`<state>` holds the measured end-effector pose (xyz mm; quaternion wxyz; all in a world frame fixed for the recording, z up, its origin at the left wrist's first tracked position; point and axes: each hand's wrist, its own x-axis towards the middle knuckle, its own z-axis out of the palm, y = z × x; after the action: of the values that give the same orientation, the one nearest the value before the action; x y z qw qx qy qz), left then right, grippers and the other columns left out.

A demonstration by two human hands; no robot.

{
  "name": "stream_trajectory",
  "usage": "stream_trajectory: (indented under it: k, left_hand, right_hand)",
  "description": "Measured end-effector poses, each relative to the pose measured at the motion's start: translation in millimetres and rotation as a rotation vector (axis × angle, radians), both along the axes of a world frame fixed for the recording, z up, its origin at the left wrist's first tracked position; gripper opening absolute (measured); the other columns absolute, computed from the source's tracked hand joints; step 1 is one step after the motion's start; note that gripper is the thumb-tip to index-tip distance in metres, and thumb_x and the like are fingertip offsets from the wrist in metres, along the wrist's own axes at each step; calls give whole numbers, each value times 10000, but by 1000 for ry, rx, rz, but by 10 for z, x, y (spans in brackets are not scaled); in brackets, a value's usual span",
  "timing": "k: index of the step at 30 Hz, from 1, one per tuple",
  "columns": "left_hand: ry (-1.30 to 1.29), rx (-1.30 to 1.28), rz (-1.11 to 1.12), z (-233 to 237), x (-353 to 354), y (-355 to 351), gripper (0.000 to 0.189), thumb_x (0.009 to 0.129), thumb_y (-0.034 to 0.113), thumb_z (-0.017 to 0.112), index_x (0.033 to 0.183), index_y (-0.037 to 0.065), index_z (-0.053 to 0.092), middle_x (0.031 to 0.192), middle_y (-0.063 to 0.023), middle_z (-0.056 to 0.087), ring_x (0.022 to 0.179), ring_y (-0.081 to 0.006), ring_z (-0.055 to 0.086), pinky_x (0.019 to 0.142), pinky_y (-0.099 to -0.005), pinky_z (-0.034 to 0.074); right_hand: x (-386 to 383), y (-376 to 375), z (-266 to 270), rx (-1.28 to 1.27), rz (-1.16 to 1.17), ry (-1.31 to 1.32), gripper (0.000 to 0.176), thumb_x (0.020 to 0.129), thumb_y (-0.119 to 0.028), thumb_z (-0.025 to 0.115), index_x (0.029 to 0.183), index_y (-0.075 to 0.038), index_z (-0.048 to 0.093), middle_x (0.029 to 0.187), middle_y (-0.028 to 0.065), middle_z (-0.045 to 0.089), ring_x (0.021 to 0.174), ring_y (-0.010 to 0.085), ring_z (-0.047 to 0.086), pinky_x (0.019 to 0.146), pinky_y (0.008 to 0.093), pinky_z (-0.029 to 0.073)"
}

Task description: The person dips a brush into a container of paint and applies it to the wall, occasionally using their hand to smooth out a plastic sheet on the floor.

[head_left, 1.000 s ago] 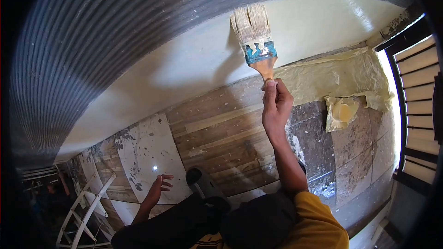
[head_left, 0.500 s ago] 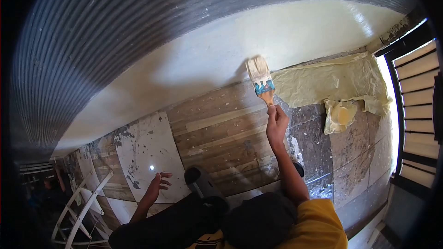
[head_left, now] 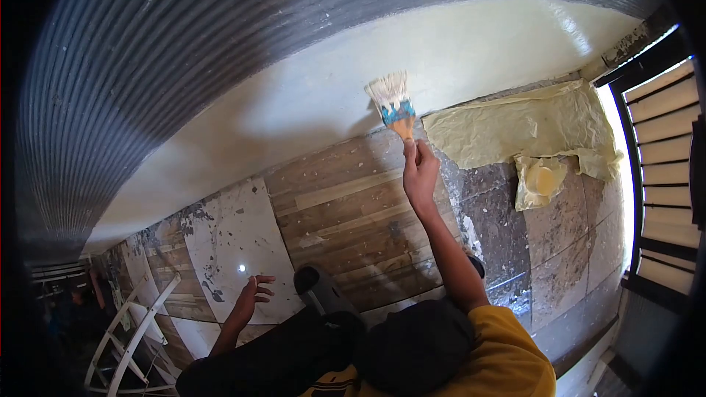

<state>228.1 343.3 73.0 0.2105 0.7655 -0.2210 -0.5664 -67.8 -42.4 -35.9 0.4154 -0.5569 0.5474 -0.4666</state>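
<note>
My right hand [head_left: 421,176] grips the wooden handle of a wide paintbrush [head_left: 398,112]. Its pale bristles are splayed against the lower part of the white wall [head_left: 456,51], and blue-green paint marks its metal band. Low on the left, near my knee, my left hand [head_left: 254,295] hangs in the air with fingers stretched apart and nothing in it. On the floor to the right, a round container of cream paint [head_left: 543,181] sits on a crumpled piece of yellowish sheet.
A wrinkled yellowish sheet [head_left: 522,129] lies along the wall's foot. Dark corrugated metal [head_left: 220,37] covers the upper wall. The floor has paint-spattered, wood-patterned tiles [head_left: 353,213]. A barred gate [head_left: 665,169] stands at right, a white metal frame [head_left: 132,338] at lower left.
My right hand and the paintbrush have moved left and slightly up along the wall, and the bristles have fanned out. My left hand has stayed nearly in place.
</note>
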Motion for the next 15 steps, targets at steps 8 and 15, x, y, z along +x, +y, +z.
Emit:
stream_trajectory:
  k: [8, 15]
  left_hand:
    - [4, 16, 28, 23, -17, 26, 714, 1072, 600, 163, 1285, 66, 586, 1328, -104, 600, 1022, -216, 624, 905, -384, 508]
    - [-7, 59, 13, -4, 4, -3, 710, 1070, 606, 186, 1293, 60, 582, 1307, -107, 600, 1012, -210, 632, 896, -381, 511]
  right_hand:
    - [-475, 404, -312, 136, -54, 115, 375, 1007, -227, 589, 744, 33, 525, 549, 64, 317, 544, 95, 310, 484, 361, 241]
    - [-360, -291, 99, -119, -89, -62, 396, 1044, -263, 544, 772, 25, 527, 562, 48, 369, 560, 88, 326, 489, 339, 267]
